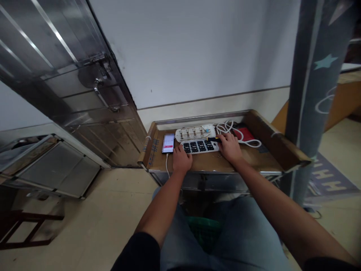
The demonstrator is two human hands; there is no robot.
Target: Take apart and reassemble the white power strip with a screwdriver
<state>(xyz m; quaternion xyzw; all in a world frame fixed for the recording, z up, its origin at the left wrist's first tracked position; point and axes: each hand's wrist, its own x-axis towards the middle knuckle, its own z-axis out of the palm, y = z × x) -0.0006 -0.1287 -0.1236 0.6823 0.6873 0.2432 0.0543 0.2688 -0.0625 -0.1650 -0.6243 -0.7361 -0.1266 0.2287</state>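
Note:
On the brown tabletop [158, 160] lies an opened white power strip in two halves. Metal contact strips and wires show in the back half [194, 133]. The front half, a cover [197, 146], carries rows of black socket inserts. My left hand [182, 160] is closed on the cover's left end, its fingers curled at the edge. In my right hand [229, 146], over the cover's right end, is a screwdriver [213, 139] with a black and yellow handle, pointing left. Its tip is too small to make out.
A lit phone [168, 143] with a white charging cable [167, 165] lies left of the strip. The strip's coiled white cord [227, 126] and a red item [244, 134] are at the right. Raised side boards [278, 141] bound the table. A metal door [98, 90] stands left.

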